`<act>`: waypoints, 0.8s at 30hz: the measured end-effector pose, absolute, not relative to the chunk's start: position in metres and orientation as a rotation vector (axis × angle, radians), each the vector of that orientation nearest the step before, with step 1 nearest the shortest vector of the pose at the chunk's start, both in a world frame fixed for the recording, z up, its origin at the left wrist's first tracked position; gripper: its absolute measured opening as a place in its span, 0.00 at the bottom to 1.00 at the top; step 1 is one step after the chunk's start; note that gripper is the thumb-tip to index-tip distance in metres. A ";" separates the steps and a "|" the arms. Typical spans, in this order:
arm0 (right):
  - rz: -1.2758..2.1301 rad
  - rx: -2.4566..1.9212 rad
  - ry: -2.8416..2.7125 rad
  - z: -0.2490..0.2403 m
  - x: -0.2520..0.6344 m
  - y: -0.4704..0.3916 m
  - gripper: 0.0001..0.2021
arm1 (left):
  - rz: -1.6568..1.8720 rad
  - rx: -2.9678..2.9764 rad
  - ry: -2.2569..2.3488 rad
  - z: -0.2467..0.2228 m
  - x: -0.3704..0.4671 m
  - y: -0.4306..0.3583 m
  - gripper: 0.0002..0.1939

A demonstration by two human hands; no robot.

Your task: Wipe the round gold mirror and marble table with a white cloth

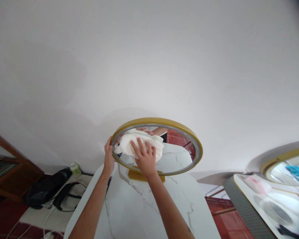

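A round mirror [176, 156] with a gold frame stands on a gold base [137, 176] on a white marbled table [129, 209]. My left hand [109, 156] grips the left edge of its frame. With fingers spread, my right hand [146, 157] presses a crumpled white cloth [128, 142] flat against the left and middle part of the glass. A small dark object lies on the table beside my left forearm, partly hidden.
At the lower left are a black bag [48, 187], a green-white bottle [75, 169] and black straps on a pale surface, near a wooden cabinet [15, 162]. A second table [251, 205] with another gold-framed mirror stands at the right.
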State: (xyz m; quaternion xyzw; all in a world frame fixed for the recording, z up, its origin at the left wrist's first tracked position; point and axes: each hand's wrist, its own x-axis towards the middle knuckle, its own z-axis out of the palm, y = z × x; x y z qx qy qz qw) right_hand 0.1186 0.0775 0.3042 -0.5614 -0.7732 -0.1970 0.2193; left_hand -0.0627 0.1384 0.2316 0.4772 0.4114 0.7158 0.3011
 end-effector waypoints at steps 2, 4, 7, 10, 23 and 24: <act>-0.475 -1.550 -2.255 0.273 0.117 0.077 0.36 | 1.895 1.250 1.090 0.232 -0.063 0.138 0.26; -0.386 -1.555 -2.364 0.241 0.116 0.075 0.35 | 1.894 1.234 1.095 0.233 -0.063 0.138 0.26; -0.239 -1.574 -2.476 0.207 0.116 0.072 0.35 | 1.884 1.243 1.118 0.232 -0.065 0.139 0.26; -0.177 -1.606 -2.488 0.205 0.119 0.069 0.35 | 1.868 1.248 1.123 0.231 -0.064 0.140 0.26; -0.558 -1.578 -1.892 0.343 0.138 0.068 0.32 | 1.904 1.194 1.061 0.231 -0.063 0.141 0.28; -0.557 -1.575 -1.906 0.339 0.138 0.068 0.32 | 1.905 1.179 1.052 0.231 -0.062 0.141 0.29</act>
